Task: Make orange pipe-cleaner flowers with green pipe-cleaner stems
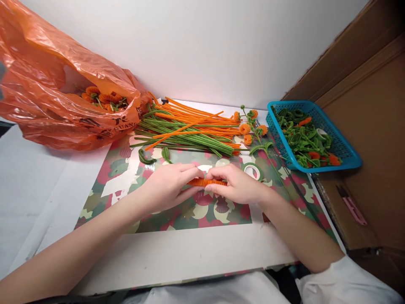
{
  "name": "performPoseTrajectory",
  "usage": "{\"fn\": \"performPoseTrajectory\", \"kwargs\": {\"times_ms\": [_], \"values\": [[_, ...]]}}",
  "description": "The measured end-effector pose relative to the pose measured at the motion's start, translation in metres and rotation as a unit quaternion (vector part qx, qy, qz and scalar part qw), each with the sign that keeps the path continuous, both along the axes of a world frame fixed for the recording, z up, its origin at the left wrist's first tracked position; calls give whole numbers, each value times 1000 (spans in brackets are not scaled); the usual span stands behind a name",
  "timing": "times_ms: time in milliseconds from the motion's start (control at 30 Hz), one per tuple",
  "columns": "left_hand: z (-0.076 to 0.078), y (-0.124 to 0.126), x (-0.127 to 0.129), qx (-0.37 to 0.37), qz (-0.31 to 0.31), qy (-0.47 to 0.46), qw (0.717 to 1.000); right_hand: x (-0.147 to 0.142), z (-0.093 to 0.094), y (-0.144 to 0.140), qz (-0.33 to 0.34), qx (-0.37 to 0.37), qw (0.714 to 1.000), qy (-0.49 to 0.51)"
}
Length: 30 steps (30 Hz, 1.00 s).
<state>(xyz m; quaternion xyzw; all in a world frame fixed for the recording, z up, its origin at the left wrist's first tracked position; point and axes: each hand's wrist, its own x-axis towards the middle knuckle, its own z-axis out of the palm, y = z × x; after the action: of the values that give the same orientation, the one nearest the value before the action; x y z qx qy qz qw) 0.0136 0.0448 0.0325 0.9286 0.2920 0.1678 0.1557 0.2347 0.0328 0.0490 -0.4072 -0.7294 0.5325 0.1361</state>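
Observation:
Between my two hands lies a short, ridged orange piece of coiled or folded pipe cleaner [207,183]. My left hand [172,185] pinches its left end with thumb and fingers. At the other end, my right hand [236,183] grips it the same way, so the fingers cover part of it. Just beyond my right hand sits a roll of green tape [252,170]. Two green pipe-cleaner leaves, one curled [145,158] and one narrow [166,155], rest beyond my left hand.
Orange pipe cleaners [190,110] and green ones [199,139] lie in a pile behind. A finished flower stem [253,124] lies at its right. An orange plastic bag [104,122] stands left, a blue basket [344,162] of leaves right. A pink cutter [353,210] rests on cardboard.

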Motion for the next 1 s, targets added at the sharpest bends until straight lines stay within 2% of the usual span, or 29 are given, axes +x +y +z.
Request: {"fn": "performPoseTrajectory", "kwargs": {"times_ms": [300, 433, 533, 667, 733, 867, 1000], "values": [[7, 4, -5, -46, 2, -21, 999, -1, 0, 0, 9, 101, 994, -33], [8, 4, -4, -58, -1, -21, 998, -1, 2, -2, 0, 110, 993, -48], [7, 4, -4, -55, -6, -34, 998, 2, 2, 0, 1, 72, 997, -38], [5, 4, -4, -34, -16, -69, 997, 8, 0, 6, 29, -72, 997, 20], [5, 4, -4, -34, -18, -77, 996, 9, -1, 8, 31, -113, 992, 38], [6, 3, -5, -45, -11, -82, 996, 9, -2, 8, 34, -120, 991, 55], [11, 4, -7, -81, 28, -95, 992, 9, 1, 7, 26, -102, 993, 52]]}}
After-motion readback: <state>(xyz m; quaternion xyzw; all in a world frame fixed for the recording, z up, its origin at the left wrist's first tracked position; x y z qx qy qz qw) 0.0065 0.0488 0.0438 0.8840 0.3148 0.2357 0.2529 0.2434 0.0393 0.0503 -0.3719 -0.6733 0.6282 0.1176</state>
